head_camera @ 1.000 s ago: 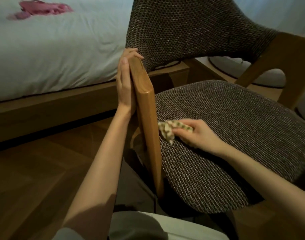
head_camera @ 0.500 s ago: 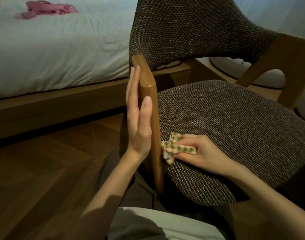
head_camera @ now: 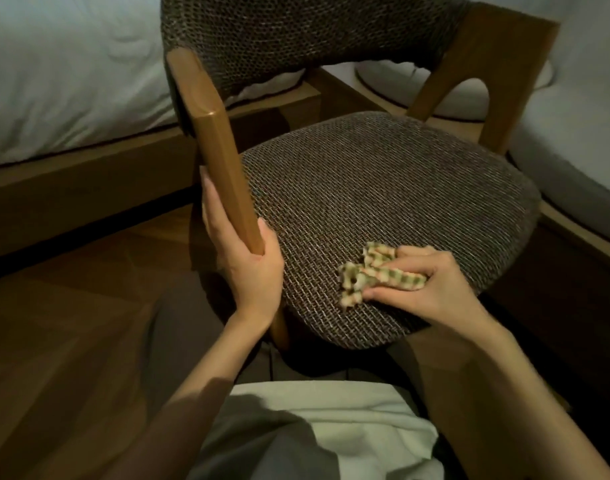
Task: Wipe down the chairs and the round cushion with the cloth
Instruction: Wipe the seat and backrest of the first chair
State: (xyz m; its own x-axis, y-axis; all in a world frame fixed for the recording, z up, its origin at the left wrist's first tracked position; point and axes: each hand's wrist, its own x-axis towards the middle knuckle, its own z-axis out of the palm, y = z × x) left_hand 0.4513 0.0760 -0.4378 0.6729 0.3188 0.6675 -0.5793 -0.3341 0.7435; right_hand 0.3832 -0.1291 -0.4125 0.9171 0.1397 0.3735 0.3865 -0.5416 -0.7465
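A chair with a brown woven seat (head_camera: 383, 188) and woven backrest (head_camera: 296, 36) stands in front of me on wooden legs. My left hand (head_camera: 244, 261) is wrapped around the lower part of the chair's left wooden arm post (head_camera: 220, 161). My right hand (head_camera: 431, 289) presses a crumpled green-and-cream checked cloth (head_camera: 376, 271) onto the front part of the seat. A pale round cushion (head_camera: 462, 95) lies on the floor behind the chair, seen through the gap under the backrest and partly hidden by the right wooden post (head_camera: 487, 64).
A bed with white bedding (head_camera: 71, 74) on a wooden frame (head_camera: 89, 181) runs along the left. More white bedding or upholstery (head_camera: 580, 133) fills the right side. Dark wooden floor (head_camera: 71, 323) lies at the lower left. My lap is at the bottom.
My left hand slid down the arm post from its top and now grips its lower part. My right hand moved the cloth from beside the post rightward along the seat front.
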